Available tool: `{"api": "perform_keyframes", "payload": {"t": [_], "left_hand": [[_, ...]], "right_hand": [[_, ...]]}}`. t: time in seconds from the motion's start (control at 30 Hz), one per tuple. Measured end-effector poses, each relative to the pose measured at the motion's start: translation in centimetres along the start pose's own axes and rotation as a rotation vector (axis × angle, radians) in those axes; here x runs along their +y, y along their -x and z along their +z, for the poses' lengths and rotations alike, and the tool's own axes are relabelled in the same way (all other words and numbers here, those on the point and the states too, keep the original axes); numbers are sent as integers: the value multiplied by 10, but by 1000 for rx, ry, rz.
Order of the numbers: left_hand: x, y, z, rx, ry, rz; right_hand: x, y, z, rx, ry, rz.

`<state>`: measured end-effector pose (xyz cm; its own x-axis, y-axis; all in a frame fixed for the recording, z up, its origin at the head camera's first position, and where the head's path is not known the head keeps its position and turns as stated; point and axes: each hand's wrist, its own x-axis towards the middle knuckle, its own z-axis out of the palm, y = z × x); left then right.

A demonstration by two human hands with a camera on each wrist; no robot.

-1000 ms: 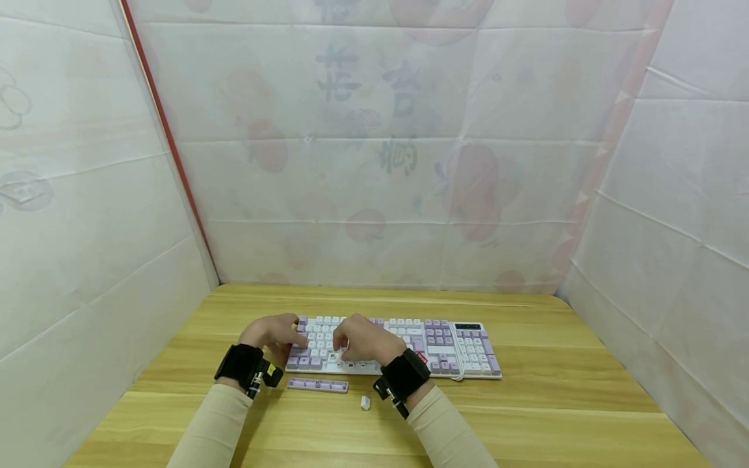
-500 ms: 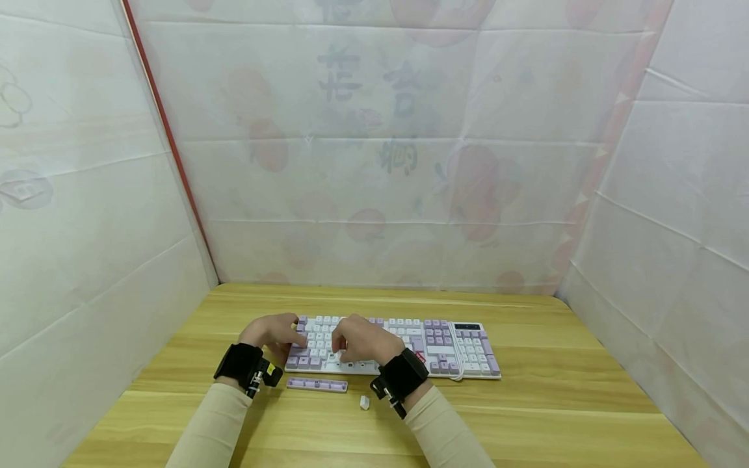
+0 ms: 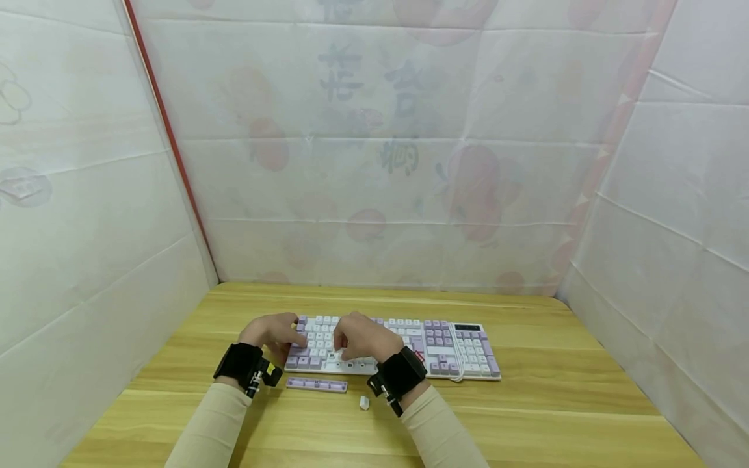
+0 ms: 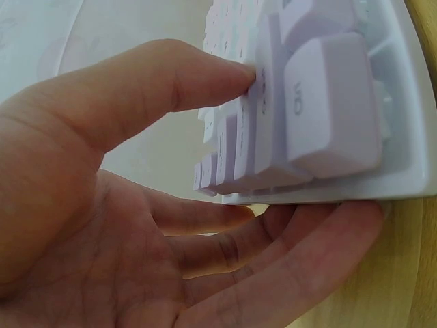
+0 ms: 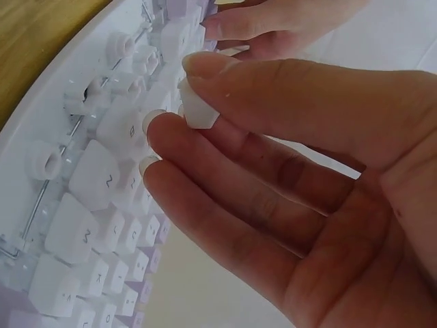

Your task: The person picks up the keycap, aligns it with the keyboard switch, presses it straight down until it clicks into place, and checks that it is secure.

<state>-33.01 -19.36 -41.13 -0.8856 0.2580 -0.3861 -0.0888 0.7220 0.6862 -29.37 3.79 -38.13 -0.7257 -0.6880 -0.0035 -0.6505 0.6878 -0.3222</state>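
A white and purple keyboard [image 3: 412, 323] lies on the wooden table. At its left end my left hand [image 3: 272, 330] grips it, thumb on a purple key [image 4: 270, 102] and the other fingers against the side edge. My right hand [image 3: 364, 338] is over the keyboard's lower rows. In the right wrist view its thumb and index finger pinch a small white keycap [image 5: 199, 111]. The front row there has bare stems [image 5: 121, 46] and an exposed wire bar, with white letter keys beside them.
In front of the keyboard lies a long purple spacebar keycap [image 3: 316, 385], underside up. A loose white keycap [image 3: 364, 403] sits nearer me. A bundled white cable [image 3: 458, 354] lies across the keyboard's right part, and a red tag [image 3: 419, 356] shows near my right wrist.
Both hands stay nearly where they were, with only very slight movement of the right hand and wrist over the keys. The loose keycaps have not moved.
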Motion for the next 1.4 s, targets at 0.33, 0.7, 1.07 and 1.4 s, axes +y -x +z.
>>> {"api": "perform_keyframes", "payload": {"t": [0.33,0.7,1.07,1.4], "left_hand": [[0,-1,-1,-1,-14,6],[0,2,-1,-5,-2,12],[1,1,-2,-7,-2,7],[0,0,1,-5,3,7]], "right_hand": [[-6,-5,0,5,11,15],[-11,-9,0,-5,16,34],[-8,-11,-1,11,-7,44],[-4,-15,2,19,-27,42]]}}
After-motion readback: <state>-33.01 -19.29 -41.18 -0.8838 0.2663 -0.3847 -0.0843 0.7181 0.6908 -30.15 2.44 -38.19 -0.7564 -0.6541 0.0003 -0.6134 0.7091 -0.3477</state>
